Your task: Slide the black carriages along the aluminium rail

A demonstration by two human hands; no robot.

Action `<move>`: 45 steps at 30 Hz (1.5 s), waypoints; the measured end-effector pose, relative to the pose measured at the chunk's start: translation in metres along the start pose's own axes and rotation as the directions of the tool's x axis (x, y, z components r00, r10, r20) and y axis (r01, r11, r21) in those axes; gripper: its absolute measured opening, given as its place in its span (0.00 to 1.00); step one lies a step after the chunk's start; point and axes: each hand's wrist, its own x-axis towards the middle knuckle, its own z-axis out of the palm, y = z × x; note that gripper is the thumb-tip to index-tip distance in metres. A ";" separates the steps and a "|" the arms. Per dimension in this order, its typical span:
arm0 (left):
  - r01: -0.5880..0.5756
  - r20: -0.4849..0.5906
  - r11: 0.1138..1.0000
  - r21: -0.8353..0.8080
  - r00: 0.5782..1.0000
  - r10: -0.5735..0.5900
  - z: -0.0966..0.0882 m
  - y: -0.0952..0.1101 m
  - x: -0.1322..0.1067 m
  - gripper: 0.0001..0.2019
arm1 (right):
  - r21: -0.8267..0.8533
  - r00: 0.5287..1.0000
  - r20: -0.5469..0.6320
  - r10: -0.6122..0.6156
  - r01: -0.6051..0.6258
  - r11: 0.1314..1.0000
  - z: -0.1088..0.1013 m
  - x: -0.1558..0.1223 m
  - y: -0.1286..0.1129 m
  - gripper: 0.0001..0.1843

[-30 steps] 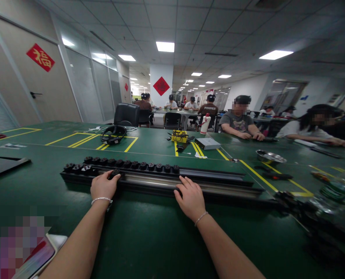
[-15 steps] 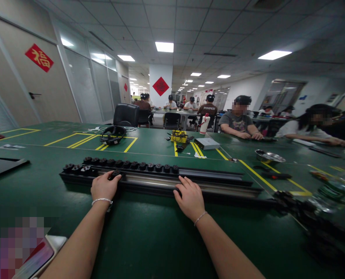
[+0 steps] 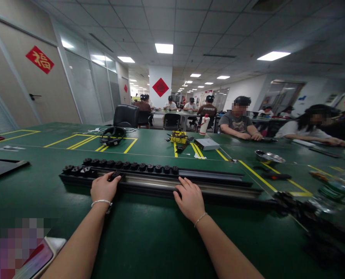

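Note:
In front of me a long black rail point(image 3: 149, 182) with a shiny metal channel lies across the table. My left hand point(image 3: 105, 188) curls its fingers around a small black round-topped module point(image 3: 115, 176) at the rail's left part, partly hidden by the fingers. My right hand point(image 3: 189, 195) rests on the rail farther right, fingers stretched out and apart on its edge. Several similar black modules point(image 3: 85, 170) sit at the left end of this rail. Behind it, a second black rail point(image 3: 210, 175) carries a row of such modules point(image 3: 142, 167).
On the green table point(image 3: 149, 240) are a phone point(image 3: 38, 259) at lower left, a black headset point(image 3: 113, 135), a yellow item with cables point(image 3: 178, 136), a grey box point(image 3: 207, 144), a metal bowl point(image 3: 269, 157), a plastic bottle point(image 3: 337, 190) and black parts point(image 3: 294, 205). A person point(image 3: 240, 124) sits across.

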 end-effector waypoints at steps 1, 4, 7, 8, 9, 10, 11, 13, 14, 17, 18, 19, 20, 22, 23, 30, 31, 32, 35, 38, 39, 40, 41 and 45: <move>-0.002 0.002 1.000 -0.002 1.000 0.002 0.000 0.000 0.000 0.24 | 0.003 1.000 -0.001 0.000 0.000 1.000 0.000 0.000 0.000 0.15; 0.003 0.010 1.000 -0.008 1.000 -0.003 0.000 0.000 0.000 0.24 | 0.006 1.000 0.001 -0.001 0.001 1.000 0.000 0.000 0.000 0.15; 0.010 0.011 1.000 -0.017 1.000 -0.010 0.000 0.001 -0.001 0.24 | 0.003 1.000 0.005 0.000 0.000 1.000 -0.001 0.000 0.000 0.15; 0.009 0.010 1.000 -0.020 1.000 -0.009 0.000 0.001 -0.002 0.24 | 0.002 1.000 0.006 -0.001 0.001 1.000 -0.002 0.000 -0.001 0.15; 0.007 0.009 1.000 -0.023 1.000 -0.007 0.000 0.001 -0.002 0.24 | 0.001 1.000 0.006 0.000 0.000 1.000 -0.002 -0.001 -0.001 0.15; 0.005 0.008 1.000 -0.025 1.000 -0.005 0.001 0.001 -0.002 0.24 | 0.001 1.000 0.006 0.000 0.000 1.000 -0.002 -0.001 -0.001 0.15; 0.005 0.007 1.000 -0.027 1.000 -0.004 0.001 0.001 -0.002 0.24 | 0.000 1.000 0.008 0.001 -0.001 1.000 -0.002 -0.001 -0.001 0.15; 0.002 0.006 1.000 -0.028 1.000 -0.002 0.002 -0.001 -0.001 0.24 | 0.001 1.000 0.012 0.005 -0.005 1.000 -0.002 -0.001 -0.001 0.15; 0.000 0.005 1.000 -0.028 1.000 0.000 0.002 -0.001 0.000 0.24 | 0.002 1.000 0.013 0.006 -0.006 1.000 -0.002 -0.001 -0.001 0.15; -0.010 0.007 1.000 -0.022 1.000 0.010 0.005 -0.004 0.001 0.25 | 0.008 1.000 0.016 0.011 -0.011 1.000 -0.001 -0.001 -0.001 0.15; -0.010 0.005 1.000 -0.019 1.000 0.010 0.006 -0.005 0.001 0.25 | 0.009 1.000 0.014 0.012 -0.012 1.000 -0.001 -0.001 -0.001 0.15; -0.007 0.000 1.000 -0.014 1.000 0.007 0.007 -0.006 0.002 0.25 | 0.010 1.000 0.012 0.012 -0.012 1.000 0.000 0.000 -0.001 0.15; -0.012 -0.004 1.000 -0.016 1.000 0.012 0.008 -0.007 0.002 0.25 | 0.010 1.000 0.011 0.012 -0.012 1.000 0.000 0.000 -0.001 0.15; -0.021 -0.008 1.000 -0.016 1.000 0.021 0.009 -0.008 0.002 0.25 | 0.007 1.000 0.007 0.010 -0.010 1.000 0.001 0.000 -0.001 0.15; -0.026 -0.009 1.000 -0.017 1.000 0.026 0.009 -0.008 0.003 0.25 | 0.006 1.000 0.006 0.009 -0.009 1.000 0.001 -0.001 -0.001 0.15; -0.037 0.001 0.999 -0.018 0.999 0.037 0.007 -0.007 0.004 0.24 | 0.018 1.000 -0.007 0.005 -0.005 1.000 0.000 -0.001 -0.001 0.15; -0.038 -0.001 0.999 -0.018 0.999 0.038 0.007 -0.007 0.004 0.24 | 0.021 1.000 -0.008 0.005 -0.005 1.000 0.000 -0.001 -0.001 0.15; -0.039 -0.004 0.999 -0.019 0.999 0.039 0.007 -0.008 0.004 0.24 | 0.024 1.000 -0.007 0.004 -0.004 1.000 0.000 -0.001 -0.001 0.15; -0.050 -0.002 0.998 -0.024 0.999 0.050 0.008 -0.009 0.004 0.24 | 0.028 1.000 -0.004 0.006 -0.006 1.000 -0.001 0.000 -0.002 0.15; -0.053 0.006 0.998 -0.025 0.999 0.054 0.007 -0.009 0.004 0.23 | 0.025 1.000 0.001 0.009 -0.009 1.000 -0.001 0.000 -0.002 0.15; -0.052 0.007 0.998 -0.024 0.999 0.052 0.007 -0.009 0.004 0.23 | 0.024 1.000 0.002 0.008 -0.008 1.000 -0.001 0.000 -0.002 0.15; -0.050 0.008 0.998 -0.024 0.999 0.050 0.007 -0.009 0.004 0.23 | 0.023 1.000 0.002 0.007 -0.007 1.000 -0.001 0.000 -0.002 0.15; -0.050 0.007 0.998 -0.024 0.999 0.050 0.007 -0.009 0.004 0.23 | 0.021 1.000 0.002 0.005 -0.005 1.000 -0.001 0.000 -0.002 0.15; -0.061 -0.002 0.997 -0.037 0.998 0.061 0.008 -0.010 0.005 0.23 | 0.007 1.000 0.000 0.000 0.000 1.000 0.000 0.000 -0.001 0.15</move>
